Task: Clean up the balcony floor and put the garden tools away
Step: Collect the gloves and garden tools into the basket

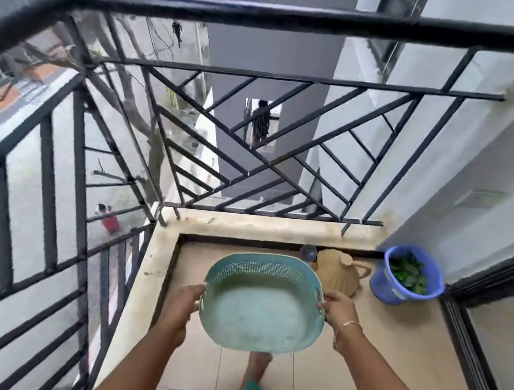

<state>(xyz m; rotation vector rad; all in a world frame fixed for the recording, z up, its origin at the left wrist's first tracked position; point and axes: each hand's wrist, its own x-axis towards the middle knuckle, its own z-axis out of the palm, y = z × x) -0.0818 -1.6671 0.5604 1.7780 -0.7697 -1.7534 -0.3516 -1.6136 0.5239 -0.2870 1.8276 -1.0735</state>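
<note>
I hold a teal plastic basket (260, 307) with a perforated wall above the tiled balcony floor (385, 353). My left hand (180, 306) grips its left rim and my right hand (337, 309) grips its right rim. The basket looks empty inside. Beyond it, in the far corner, a tan clay jug (341, 270) lies tilted on the floor, with a small dark round object (307, 252) beside it. A blue bucket (406, 276) holding green leaves stands at the right by the wall.
A black metal railing (269, 16) encloses the balcony at front and left on a low concrete curb (261, 227). A dark door frame (470, 363) runs along the right. My bare foot (256, 368) is on the tiles below the basket.
</note>
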